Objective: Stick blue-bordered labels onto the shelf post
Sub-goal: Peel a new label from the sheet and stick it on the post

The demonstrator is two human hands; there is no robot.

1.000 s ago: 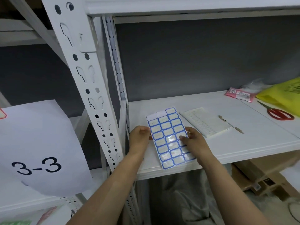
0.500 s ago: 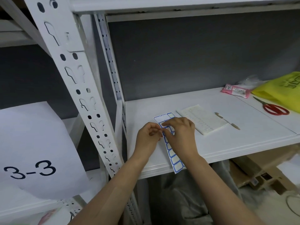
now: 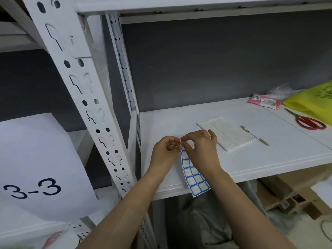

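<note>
Both hands meet at the top of the label sheet; the left hand pinches its upper corner in a narrow grip, and the right hand picks at a label there, its grip closed on the sheet; to peel well, lift one corner slowly and keep the sheet flat. The sheet hangs over the front edge of the white shelf; the shelf post stands at nine o'clock from the hands, no label visible on it; scissors lie at two o'clock; a dark wall is behind.
</note>
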